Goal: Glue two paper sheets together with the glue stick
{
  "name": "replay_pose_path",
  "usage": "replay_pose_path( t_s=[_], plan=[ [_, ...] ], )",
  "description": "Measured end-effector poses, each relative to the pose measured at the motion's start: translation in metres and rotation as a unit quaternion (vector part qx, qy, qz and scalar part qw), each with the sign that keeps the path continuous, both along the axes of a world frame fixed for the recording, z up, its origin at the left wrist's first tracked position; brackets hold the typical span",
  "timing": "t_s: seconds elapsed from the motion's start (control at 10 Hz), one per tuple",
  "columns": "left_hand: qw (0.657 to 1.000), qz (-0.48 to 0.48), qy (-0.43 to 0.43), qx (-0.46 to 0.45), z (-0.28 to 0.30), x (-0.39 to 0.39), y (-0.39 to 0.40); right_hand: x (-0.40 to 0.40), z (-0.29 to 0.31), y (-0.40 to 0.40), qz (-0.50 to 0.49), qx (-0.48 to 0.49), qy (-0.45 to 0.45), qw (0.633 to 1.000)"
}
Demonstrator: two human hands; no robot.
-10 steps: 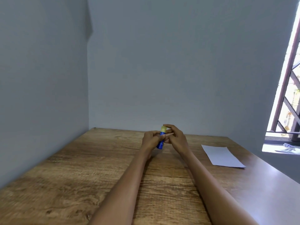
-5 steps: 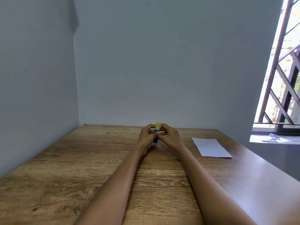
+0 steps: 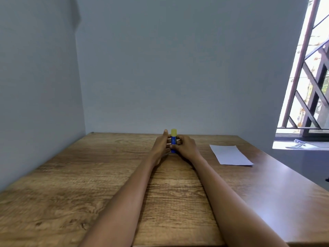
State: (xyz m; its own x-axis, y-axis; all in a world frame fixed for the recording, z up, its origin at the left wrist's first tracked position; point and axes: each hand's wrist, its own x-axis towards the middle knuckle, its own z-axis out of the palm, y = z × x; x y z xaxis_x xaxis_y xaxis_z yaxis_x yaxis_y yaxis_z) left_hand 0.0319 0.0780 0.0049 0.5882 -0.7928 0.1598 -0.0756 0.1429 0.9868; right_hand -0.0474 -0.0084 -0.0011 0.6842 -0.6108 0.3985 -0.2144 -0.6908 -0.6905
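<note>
A blue glue stick (image 3: pixel 173 139) with a yellow cap stands upright near the far middle of the wooden table (image 3: pixel 89 184). My right hand (image 3: pixel 185 146) holds its blue body, fingers curled round it. My left hand (image 3: pixel 161 144) lies beside it on the left with straightened fingers touching its side. White paper (image 3: pixel 229 155) lies flat on the table to the right of my hands; I cannot tell whether it is one sheet or two stacked.
Grey walls close off the table at the back and on the left. A barred window (image 3: pixel 309 86) with a sill is at the right, beyond the table's right edge.
The glue stick has gone from tilted in both hands to upright on the table. My left hand's fingers have straightened beside it.
</note>
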Motion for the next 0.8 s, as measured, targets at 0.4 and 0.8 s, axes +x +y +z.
replay_pose_path(
  t_s=[0.4,0.8],
  plan=[
    [0.996,0.092,-0.019,-0.006,-0.002,0.004,0.003,-0.021,0.004,0.011,0.007,0.1,0.047,0.994],
    [0.831,0.297,-0.452,0.13,-0.002,-0.009,0.05,-0.066,0.003,0.022,-0.13,-0.205,0.046,0.969]
  ],
)
